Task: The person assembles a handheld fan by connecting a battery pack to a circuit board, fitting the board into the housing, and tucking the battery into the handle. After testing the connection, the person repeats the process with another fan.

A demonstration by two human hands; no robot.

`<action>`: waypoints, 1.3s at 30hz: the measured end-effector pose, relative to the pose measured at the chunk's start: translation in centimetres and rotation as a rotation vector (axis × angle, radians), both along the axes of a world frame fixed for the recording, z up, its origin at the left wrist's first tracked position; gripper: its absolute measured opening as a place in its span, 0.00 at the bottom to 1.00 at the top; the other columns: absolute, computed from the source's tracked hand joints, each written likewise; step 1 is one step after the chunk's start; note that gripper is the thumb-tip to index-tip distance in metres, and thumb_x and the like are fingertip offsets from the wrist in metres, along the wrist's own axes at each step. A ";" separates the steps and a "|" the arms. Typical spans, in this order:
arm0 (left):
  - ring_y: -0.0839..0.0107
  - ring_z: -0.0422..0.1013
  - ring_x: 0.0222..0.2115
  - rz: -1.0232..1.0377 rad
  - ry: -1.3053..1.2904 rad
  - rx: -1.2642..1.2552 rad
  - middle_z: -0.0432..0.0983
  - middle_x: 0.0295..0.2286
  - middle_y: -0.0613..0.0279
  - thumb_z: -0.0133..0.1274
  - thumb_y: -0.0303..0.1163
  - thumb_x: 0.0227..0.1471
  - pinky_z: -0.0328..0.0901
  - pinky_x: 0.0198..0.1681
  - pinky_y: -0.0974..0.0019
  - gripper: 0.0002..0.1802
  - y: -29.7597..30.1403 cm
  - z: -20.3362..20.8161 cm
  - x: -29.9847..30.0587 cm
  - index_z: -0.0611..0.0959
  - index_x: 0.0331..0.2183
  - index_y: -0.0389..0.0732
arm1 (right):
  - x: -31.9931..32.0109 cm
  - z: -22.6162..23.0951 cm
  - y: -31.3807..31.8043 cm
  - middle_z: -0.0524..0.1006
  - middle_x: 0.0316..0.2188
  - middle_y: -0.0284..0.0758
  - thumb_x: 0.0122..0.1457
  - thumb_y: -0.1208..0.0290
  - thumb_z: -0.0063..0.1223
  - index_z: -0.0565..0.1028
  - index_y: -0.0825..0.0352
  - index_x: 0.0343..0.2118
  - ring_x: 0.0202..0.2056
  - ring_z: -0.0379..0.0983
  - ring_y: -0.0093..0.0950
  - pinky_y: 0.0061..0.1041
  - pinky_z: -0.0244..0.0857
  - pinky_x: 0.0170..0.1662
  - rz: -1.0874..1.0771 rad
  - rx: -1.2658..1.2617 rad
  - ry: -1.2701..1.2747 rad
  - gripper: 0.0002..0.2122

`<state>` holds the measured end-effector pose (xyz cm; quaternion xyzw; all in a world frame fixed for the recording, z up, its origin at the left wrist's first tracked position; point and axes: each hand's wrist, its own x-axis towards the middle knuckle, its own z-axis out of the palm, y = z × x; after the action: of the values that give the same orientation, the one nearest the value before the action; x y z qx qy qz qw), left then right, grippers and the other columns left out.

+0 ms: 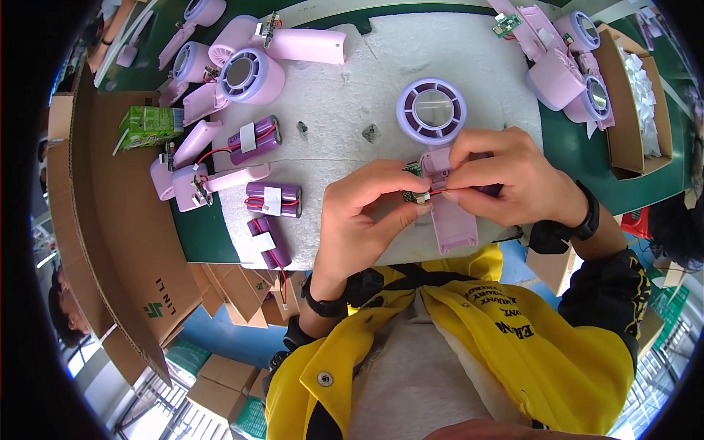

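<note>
Over a white foam sheet (337,88), my left hand (350,209) pinches a small green circuit board (412,196) between thumb and index finger. My right hand (510,174) closes its fingertips on a thin red wire (438,192) right at the board's white connector; whether the plug is seated cannot be seen. A purple battery pack (490,188) shows partly beneath the right hand. Under both hands lies an open pink handle shell (455,226), joined to a round lilac fan head (431,110) that faces up.
Three purple battery packs (273,199) with red wires lie left on the foam. Pink fan parts (253,77) cluster at far left, more fans (561,77) at far right. A cardboard box (132,220) flanks the left side; another (623,110) holds white pieces. A green carton (150,126) stands near.
</note>
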<state>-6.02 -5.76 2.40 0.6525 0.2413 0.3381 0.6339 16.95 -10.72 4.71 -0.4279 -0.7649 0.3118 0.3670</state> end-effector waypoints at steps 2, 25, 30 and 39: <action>0.73 0.76 0.37 0.000 0.005 0.025 0.79 0.37 0.57 0.63 0.12 0.42 0.74 0.40 0.71 0.18 0.1 -0.1 0.1 0.83 0.38 0.37 | 0.0 0.0 0.0 0.73 0.27 0.32 0.45 0.80 0.64 0.79 0.67 0.25 0.20 0.69 0.26 0.23 0.59 0.21 0.001 -0.002 0.009 0.04; 0.68 0.79 0.33 0.074 0.144 0.323 0.81 0.36 0.57 0.60 0.15 0.42 0.73 0.37 0.70 0.21 0.0 0.8 0.9 0.84 0.42 0.38 | -1.4 -0.1 -0.5 0.78 0.31 0.31 0.43 0.75 0.68 0.76 0.63 0.45 0.24 0.75 0.24 0.20 0.61 0.20 -0.180 0.274 -0.212 0.22; 0.68 0.78 0.32 0.152 0.159 0.077 0.81 0.36 0.56 0.60 0.15 0.43 0.73 0.36 0.70 0.20 -0.5 0.8 0.9 0.84 0.42 0.38 | -1.3 0.3 -0.6 0.77 0.30 0.31 0.41 0.75 0.69 0.78 0.63 0.43 0.23 0.74 0.22 0.19 0.62 0.20 -0.180 0.304 -0.274 0.22; 0.68 0.79 0.31 0.134 0.161 0.260 0.81 0.34 0.57 0.61 0.16 0.42 0.73 0.35 0.70 0.19 0.0 0.4 1.0 0.86 0.40 0.38 | -1.5 0.4 -0.8 0.76 0.29 0.32 0.39 0.75 0.71 0.81 0.63 0.38 0.19 0.72 0.21 0.17 0.66 0.20 -0.269 0.284 -0.273 0.18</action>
<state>-5.01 -5.76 2.85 0.7363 0.2886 0.3547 0.4987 15.49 -11.50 5.07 -0.5082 -0.7798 0.0885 0.3548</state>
